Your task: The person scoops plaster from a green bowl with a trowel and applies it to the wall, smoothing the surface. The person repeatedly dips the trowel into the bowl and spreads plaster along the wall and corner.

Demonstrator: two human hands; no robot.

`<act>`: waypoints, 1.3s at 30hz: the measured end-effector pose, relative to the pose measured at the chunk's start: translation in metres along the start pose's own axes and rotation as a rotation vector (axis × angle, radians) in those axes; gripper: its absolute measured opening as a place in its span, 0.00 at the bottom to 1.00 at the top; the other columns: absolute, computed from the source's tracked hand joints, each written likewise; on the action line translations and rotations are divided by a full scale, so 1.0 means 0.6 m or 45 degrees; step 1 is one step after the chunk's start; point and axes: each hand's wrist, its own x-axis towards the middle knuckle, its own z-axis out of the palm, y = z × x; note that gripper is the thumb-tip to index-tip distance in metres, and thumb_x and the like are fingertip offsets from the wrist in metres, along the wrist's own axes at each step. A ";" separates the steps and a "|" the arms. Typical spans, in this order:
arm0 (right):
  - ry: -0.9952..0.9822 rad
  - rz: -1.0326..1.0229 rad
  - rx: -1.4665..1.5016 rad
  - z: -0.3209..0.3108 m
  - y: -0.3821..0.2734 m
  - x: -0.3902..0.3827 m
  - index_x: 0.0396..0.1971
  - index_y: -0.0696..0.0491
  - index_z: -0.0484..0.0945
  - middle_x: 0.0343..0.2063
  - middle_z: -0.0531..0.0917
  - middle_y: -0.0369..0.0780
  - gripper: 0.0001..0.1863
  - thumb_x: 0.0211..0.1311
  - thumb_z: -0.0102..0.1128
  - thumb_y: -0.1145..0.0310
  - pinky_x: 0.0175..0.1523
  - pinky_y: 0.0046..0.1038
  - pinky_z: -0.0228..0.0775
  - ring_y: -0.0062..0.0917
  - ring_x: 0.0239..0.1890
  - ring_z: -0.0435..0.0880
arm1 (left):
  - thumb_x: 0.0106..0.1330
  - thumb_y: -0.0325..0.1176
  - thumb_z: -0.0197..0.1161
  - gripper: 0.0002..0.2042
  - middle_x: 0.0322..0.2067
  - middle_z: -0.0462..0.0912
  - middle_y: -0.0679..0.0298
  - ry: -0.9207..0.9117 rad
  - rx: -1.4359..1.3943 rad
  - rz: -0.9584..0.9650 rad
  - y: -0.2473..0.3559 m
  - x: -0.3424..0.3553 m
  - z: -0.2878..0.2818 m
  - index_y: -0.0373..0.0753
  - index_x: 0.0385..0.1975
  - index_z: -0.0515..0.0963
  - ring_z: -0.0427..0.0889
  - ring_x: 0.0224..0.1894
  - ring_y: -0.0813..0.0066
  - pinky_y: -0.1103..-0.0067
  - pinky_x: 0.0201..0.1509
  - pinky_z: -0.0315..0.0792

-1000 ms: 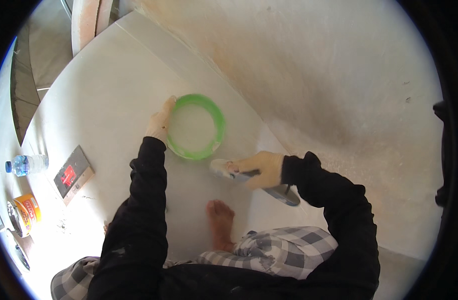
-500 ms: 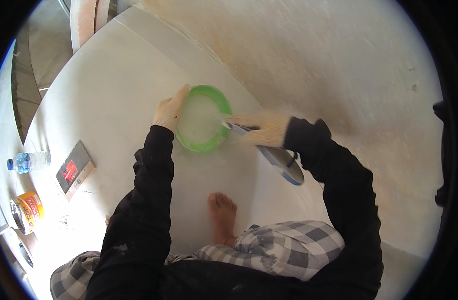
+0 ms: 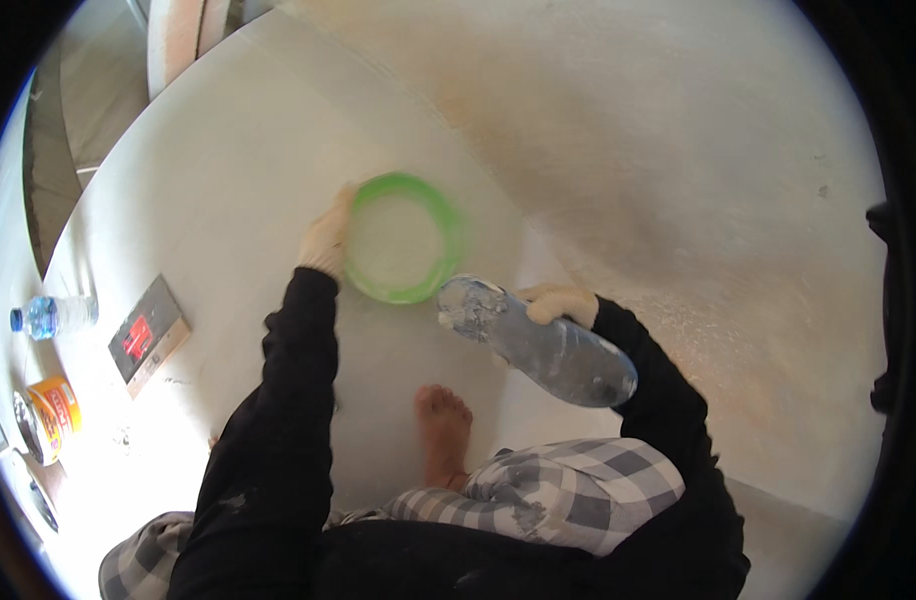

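My gloved left hand (image 3: pixel 326 235) grips the left side of a round green container (image 3: pixel 402 180), fingers closed at its rim. The container's middle looks pale and cloudy, and motion blurs it. To its right, my gloved right hand (image 3: pixel 563 303) holds a grey-blue flip-flop (image 3: pixel 563 350) by its side. One end of the flip-flop, crusted with whitish material, points toward the container's lower right rim. Its broad face is turned up to view. Some fingers of my right hand are hidden behind it.
On the left lie a wide scraper (image 3: pixel 148 335) with a red label and a clear bottle (image 3: pixel 56 317) with a blue cap. An orange tub (image 3: pixel 53 415) stands nearer me. My bare foot (image 3: pixel 444 430) rests below the container. A pale, dusty wall (image 3: pixel 698 180) rises at right.
My right hand has drawn the flip-flop back from the container's rim, toward me, and turned its broad face up. The left hand and container have shifted slightly left.
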 end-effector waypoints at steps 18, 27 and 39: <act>1.372 0.061 -2.084 -0.138 0.095 0.104 0.67 0.46 0.67 0.68 0.68 0.43 0.35 0.59 0.58 0.51 0.56 0.45 0.71 0.46 0.52 0.77 | 0.71 0.44 0.54 0.22 0.64 0.68 0.45 0.940 1.672 0.586 -0.103 -0.110 -0.159 0.41 0.61 0.74 0.63 0.68 0.47 0.57 0.72 0.56; 1.155 0.161 -1.883 -0.053 0.052 0.010 0.65 0.51 0.67 0.61 0.73 0.47 0.36 0.55 0.59 0.56 0.59 0.43 0.71 0.44 0.57 0.77 | 0.70 0.48 0.54 0.25 0.65 0.67 0.45 0.926 1.803 0.542 -0.100 -0.103 -0.151 0.41 0.63 0.71 0.61 0.69 0.48 0.54 0.73 0.51; 1.347 0.237 -1.872 -0.121 0.069 0.110 0.67 0.50 0.66 0.70 0.64 0.45 0.37 0.56 0.57 0.54 0.62 0.42 0.68 0.47 0.61 0.74 | 0.71 0.46 0.51 0.23 0.64 0.69 0.48 0.908 1.780 0.563 -0.104 -0.101 -0.159 0.41 0.60 0.74 0.62 0.69 0.50 0.57 0.73 0.52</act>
